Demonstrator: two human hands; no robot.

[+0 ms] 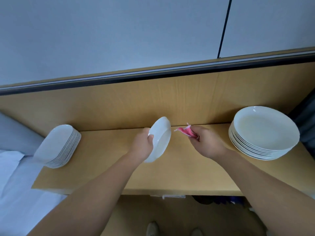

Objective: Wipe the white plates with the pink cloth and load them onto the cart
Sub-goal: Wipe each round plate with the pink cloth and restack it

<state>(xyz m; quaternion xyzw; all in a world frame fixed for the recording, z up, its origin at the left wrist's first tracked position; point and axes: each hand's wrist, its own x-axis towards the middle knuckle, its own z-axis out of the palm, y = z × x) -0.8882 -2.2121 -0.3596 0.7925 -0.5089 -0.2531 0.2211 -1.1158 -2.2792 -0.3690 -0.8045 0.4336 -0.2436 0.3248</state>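
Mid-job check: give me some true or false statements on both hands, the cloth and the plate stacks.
1. The left hand grips a white plate that is tilted steeply. True.
2. The pink cloth lies spread flat. False: the right hand holds it bunched, above the wooden surface.
3. A stack of round plates stands to the right of the right hand. True.
4. The cloth is pressed against the held plate. False: a gap shows between them.
5. There are no plates left of the left hand. False: a stack of oblong plates stands there.
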